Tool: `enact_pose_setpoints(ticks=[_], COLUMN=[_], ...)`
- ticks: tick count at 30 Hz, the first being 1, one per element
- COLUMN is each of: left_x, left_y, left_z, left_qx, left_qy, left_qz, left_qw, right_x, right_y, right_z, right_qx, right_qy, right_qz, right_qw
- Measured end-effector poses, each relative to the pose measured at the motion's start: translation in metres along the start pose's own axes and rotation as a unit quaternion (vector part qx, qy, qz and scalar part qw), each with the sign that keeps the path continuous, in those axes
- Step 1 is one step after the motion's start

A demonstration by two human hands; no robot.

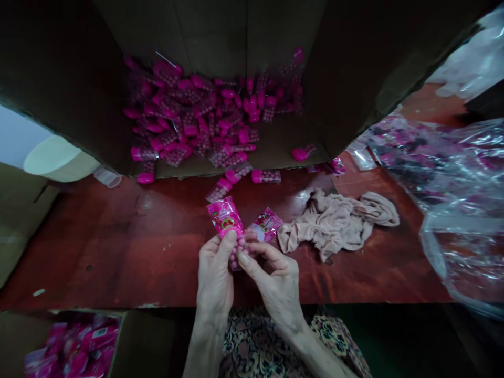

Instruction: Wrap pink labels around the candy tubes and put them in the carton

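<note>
Hands: left hand [214, 278] and right hand [275, 283] together, well in front of the open cardboard carton [220, 31], fingers clamped from either side on one pink printed packet [225, 218].
Held: a clear strip of pink beads [235, 257] shows at the packet's lower end; whether it sits inside the packet cannot be told.
Step in hand: by judgement, packet and strip are being fitted together.
Next move calls for: a steady pinch keeping both aligned.
Inside carton: heap of pink-capped bead strips [189, 110].
Before carton: second printed packet [265, 224], just beyond the right hand, on a red-brown table [98, 257].
Right of carton: beige stocking-like cloth [334, 226], clear plastic bag [460, 247].
</note>
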State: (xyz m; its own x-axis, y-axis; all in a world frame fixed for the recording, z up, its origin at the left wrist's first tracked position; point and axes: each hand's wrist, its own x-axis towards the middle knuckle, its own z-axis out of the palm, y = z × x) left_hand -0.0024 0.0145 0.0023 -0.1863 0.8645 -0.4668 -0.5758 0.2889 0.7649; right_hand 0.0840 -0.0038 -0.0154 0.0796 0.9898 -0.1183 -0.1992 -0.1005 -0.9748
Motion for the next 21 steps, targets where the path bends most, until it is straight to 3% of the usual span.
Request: enact_pose_setpoints(ticks=[3, 7, 21], left_x=[-0.003, -0.004, -0.009], left_y=[-0.003, -0.002, -0.001], left_z=[0.002, 0.0, 0.009], left_qx=[0.013, -0.008, -0.059], left_qy=[-0.03, -0.049, -0.025], left_qz=[-0.001, 0.0, -0.009], left_qw=[0.999, 0.999, 0.998], right_x=[-0.001, 0.004, -0.003], right_y=[-0.007, -0.016, -0.004], right_z=[-0.004, -0.009, -0.002], right_qx=[0.006, 0.039, -0.046], right_qy=[0.018, 0.017, 0.06], right_qz=[-0.024, 0.001, -0.045], right_qw=[1.0, 0.999, 0.996])
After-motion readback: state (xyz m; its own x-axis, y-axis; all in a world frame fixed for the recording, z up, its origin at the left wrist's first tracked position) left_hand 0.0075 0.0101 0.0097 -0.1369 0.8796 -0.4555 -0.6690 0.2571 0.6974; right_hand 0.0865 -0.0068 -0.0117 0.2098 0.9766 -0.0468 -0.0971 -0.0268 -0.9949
